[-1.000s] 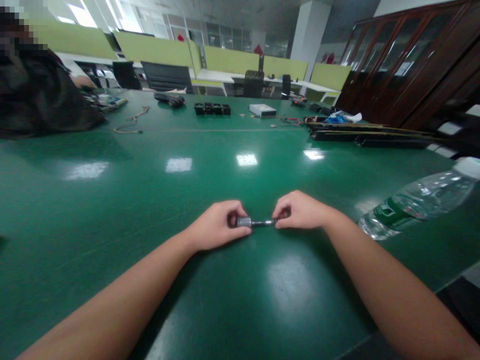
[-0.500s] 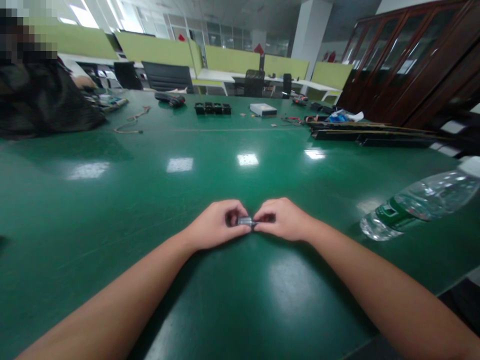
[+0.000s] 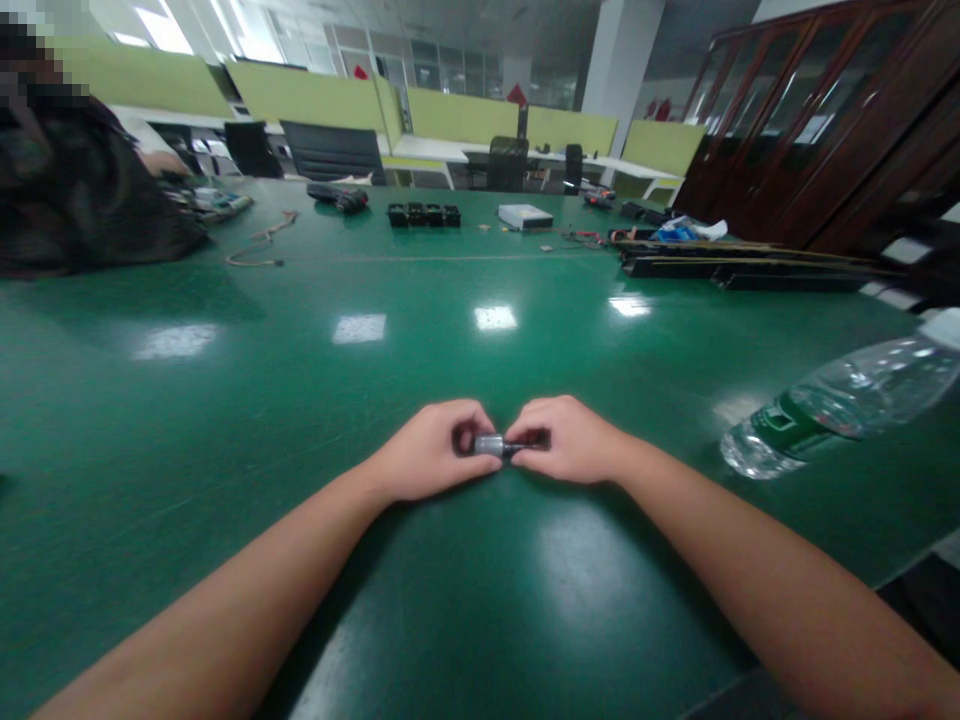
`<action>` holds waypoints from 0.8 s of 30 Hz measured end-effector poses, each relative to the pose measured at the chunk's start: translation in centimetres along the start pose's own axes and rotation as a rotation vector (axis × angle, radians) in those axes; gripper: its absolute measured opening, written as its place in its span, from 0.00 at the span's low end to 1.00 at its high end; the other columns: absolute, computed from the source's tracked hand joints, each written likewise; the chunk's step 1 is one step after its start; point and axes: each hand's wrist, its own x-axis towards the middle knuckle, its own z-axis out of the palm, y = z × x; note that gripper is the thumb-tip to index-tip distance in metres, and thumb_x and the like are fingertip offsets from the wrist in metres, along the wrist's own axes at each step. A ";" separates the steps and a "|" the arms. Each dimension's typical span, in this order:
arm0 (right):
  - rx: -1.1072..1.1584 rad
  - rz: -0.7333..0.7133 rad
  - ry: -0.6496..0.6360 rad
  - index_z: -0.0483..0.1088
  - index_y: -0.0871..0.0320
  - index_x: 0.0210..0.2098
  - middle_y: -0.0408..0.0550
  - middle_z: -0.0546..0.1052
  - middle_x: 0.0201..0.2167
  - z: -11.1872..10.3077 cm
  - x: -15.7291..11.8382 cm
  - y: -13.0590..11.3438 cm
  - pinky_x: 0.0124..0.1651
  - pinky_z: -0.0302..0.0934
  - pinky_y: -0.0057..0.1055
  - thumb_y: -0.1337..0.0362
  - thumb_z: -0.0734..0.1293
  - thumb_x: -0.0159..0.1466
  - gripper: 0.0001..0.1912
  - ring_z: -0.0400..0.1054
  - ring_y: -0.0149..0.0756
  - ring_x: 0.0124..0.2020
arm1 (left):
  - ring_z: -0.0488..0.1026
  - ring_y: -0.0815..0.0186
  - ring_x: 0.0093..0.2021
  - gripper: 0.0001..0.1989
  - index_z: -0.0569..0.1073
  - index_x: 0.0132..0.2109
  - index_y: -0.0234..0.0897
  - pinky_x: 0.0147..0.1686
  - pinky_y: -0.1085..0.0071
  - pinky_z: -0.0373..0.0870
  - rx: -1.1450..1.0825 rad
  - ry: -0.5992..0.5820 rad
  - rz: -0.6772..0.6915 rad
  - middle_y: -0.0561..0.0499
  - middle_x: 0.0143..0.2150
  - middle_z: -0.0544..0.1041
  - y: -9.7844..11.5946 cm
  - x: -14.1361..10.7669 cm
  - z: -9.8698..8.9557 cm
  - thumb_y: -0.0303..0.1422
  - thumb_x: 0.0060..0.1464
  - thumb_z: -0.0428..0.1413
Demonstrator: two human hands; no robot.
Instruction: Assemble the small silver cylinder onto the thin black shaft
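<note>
Low over the green table (image 3: 480, 560), a small grey cylindrical object (image 3: 489, 445) with a dark end lies between my two hands. My left hand (image 3: 442, 448) pinches its grey body between thumb and fingers. From the other side, my right hand (image 3: 559, 440) is closed at its dark, thin end, with thumb and index finger pressed together there. What exactly the object is cannot be made out at this size.
To the right lies a clear water bottle (image 3: 806, 425) with a green label. Along the far side are black connected blocks (image 3: 424, 215), a silver box (image 3: 525, 217), a cable (image 3: 262, 243) and dark bars (image 3: 675, 265). A person (image 3: 82, 180) is at the far left.
Both hands have stayed almost where they were. A little more of the dark, thin end shows by my right fingers.
</note>
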 end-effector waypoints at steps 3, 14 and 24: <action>-0.013 -0.003 -0.003 0.79 0.59 0.39 0.48 0.79 0.35 0.0 0.0 0.1 0.40 0.60 0.28 0.67 0.70 0.59 0.08 0.70 0.33 0.35 | 0.70 0.67 0.30 0.13 0.75 0.40 0.36 0.30 0.73 0.64 0.001 0.002 0.008 0.53 0.30 0.74 0.0 0.0 0.0 0.41 0.52 0.62; -0.013 0.005 0.002 0.79 0.59 0.38 0.47 0.78 0.34 -0.1 0.1 0.0 0.40 0.60 0.28 0.67 0.70 0.59 0.08 0.70 0.32 0.34 | 0.70 0.66 0.31 0.13 0.75 0.39 0.36 0.30 0.73 0.64 0.006 0.002 -0.008 0.52 0.31 0.74 0.0 0.1 0.0 0.42 0.54 0.61; -0.005 0.024 -0.007 0.79 0.59 0.37 0.47 0.79 0.33 -0.5 -0.1 0.3 0.39 0.61 0.27 0.68 0.71 0.57 0.08 0.70 0.32 0.33 | 0.70 0.66 0.30 0.14 0.74 0.38 0.36 0.30 0.73 0.64 -0.005 0.002 -0.006 0.53 0.30 0.73 0.1 0.1 0.0 0.44 0.54 0.60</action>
